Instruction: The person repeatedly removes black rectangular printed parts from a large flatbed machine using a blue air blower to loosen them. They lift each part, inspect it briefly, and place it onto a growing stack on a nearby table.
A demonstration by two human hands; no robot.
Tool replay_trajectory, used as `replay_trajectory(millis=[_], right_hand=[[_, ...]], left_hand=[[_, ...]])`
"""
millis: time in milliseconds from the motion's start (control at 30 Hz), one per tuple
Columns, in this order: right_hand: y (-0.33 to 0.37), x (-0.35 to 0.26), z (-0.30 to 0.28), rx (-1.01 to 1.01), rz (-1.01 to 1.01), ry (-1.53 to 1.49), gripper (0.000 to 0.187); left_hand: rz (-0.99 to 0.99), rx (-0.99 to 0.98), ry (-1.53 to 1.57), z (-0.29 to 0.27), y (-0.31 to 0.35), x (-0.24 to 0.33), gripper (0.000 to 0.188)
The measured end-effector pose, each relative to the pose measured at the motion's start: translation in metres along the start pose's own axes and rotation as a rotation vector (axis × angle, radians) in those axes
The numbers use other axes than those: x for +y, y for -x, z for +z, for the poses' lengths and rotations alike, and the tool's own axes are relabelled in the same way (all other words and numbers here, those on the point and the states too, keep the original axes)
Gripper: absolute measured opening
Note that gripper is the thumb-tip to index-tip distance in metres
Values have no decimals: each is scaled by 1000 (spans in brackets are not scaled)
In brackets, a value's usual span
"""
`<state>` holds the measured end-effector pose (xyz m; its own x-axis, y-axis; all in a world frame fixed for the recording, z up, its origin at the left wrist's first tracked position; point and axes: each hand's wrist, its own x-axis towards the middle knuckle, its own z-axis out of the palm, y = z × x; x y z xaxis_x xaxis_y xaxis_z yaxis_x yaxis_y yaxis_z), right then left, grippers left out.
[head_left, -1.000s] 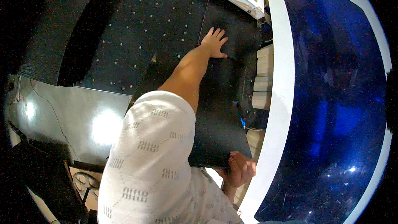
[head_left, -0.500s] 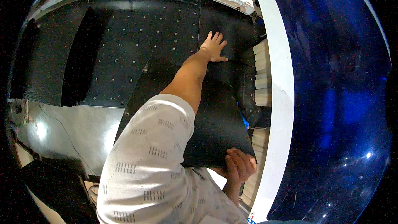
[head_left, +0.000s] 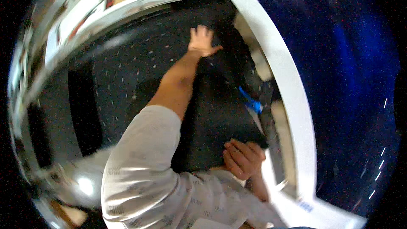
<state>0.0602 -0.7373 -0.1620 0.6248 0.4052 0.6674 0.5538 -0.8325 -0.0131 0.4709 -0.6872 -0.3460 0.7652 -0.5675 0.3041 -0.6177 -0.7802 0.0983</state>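
My left hand (head_left: 202,42) lies at the far end of the black panels, palm down with its fingers spread, apparently touching the dark surface. From beneath that arm a black flexible-looking sheet (head_left: 216,118) stretches toward me, its near end raised. The fingers of my right hand (head_left: 245,159) are curled over the sheet's near right edge and grip it. Under the left arm, part of the sheet is hidden. To the left spreads a black panel with rows of small pale dots (head_left: 123,65). Motion blurs the picture.
A blue strip-like thing (head_left: 252,103) shows beside the sheet's right edge. Pale blocks (head_left: 260,63) line the gap along a white curved frame (head_left: 292,85), with a dark blue glossy surface (head_left: 356,80) beyond. A pale rail (head_left: 144,2) bounds the far side.
The view has swung, so the scene appears tilted. My right hand keeps its hold on the sheet's edge, and more of the blue thing shows. My left hand stays spread on the far panel.
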Motion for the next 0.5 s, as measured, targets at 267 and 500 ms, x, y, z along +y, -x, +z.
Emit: replay_trajectory(millis=[267, 500], right_hand=[[-14, -57, 64, 267, -89, -9, 20], [-42, -46, 92, 399, -148, 14, 13]], left_hand=[[-13, -209, -128, 37, 32, -10, 101], [19, -49, -74, 53, -6, -21, 96]])
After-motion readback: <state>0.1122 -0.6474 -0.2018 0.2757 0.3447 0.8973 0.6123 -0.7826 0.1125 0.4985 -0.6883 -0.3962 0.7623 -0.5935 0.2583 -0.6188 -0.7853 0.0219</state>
